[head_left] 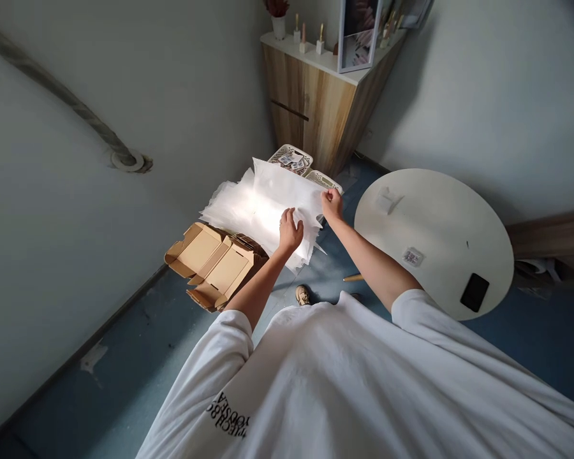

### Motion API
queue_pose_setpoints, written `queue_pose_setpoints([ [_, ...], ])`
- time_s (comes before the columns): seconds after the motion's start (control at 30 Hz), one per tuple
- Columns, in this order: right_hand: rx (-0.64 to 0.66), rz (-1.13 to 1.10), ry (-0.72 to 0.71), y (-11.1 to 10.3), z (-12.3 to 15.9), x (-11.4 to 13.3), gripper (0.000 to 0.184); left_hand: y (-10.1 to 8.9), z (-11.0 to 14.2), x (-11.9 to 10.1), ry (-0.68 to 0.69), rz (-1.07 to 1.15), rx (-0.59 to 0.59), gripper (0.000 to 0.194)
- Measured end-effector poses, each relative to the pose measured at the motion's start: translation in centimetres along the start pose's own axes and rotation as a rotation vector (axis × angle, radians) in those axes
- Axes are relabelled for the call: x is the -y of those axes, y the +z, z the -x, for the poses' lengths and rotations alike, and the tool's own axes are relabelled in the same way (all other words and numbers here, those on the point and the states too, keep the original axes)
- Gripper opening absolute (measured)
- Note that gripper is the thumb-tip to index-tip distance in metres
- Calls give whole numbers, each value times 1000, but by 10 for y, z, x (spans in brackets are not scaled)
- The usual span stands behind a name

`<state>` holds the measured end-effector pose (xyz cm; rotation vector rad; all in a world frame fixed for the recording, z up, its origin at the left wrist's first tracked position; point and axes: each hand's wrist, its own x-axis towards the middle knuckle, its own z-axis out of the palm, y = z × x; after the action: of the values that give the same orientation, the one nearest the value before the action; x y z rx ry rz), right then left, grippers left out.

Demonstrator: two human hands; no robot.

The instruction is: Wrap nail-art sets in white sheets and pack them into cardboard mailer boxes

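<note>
A loose stack of thin white sheets [234,204] lies in front of me, brightly lit in the middle. My right hand [332,204] pinches the right corner of the top sheet, which is lifted a little from the others. Over the near part of the stack is my left hand [291,231], its fingers bent but apart, with nothing seen in them. Whether its fingertips touch the sheets I cannot tell. Left of the stack, unfolded brown cardboard boxes [227,271] lie in a pile.
Behind the sheets stand a white basket [307,157] of small packets and a second basket [326,181], beside a wooden cabinet [310,95]. To the right is a round white table [440,210] bearing a black phone [474,292] and a small clear packet [413,257].
</note>
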<state>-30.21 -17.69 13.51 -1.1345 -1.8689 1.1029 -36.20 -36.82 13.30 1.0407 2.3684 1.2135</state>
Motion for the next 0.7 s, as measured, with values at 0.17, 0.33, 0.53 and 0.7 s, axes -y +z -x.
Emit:
queue_pose_setpoints([
  [0.17, -87, 60, -5, -83, 2, -26, 19, 36, -9, -38, 118, -75, 144, 55],
  [0.33, -145, 206, -28, -181, 20, -76, 25, 106, -3, -87, 176, -130, 312, 60],
  [0.53, -226, 198, 284, -301, 55, -156, 32, 206, 26, -154, 224, -200, 549, 58],
  [0.7, -240, 224, 457, -390, 90, -218, 24, 286, 58, -204, 254, -262, 717, 56],
])
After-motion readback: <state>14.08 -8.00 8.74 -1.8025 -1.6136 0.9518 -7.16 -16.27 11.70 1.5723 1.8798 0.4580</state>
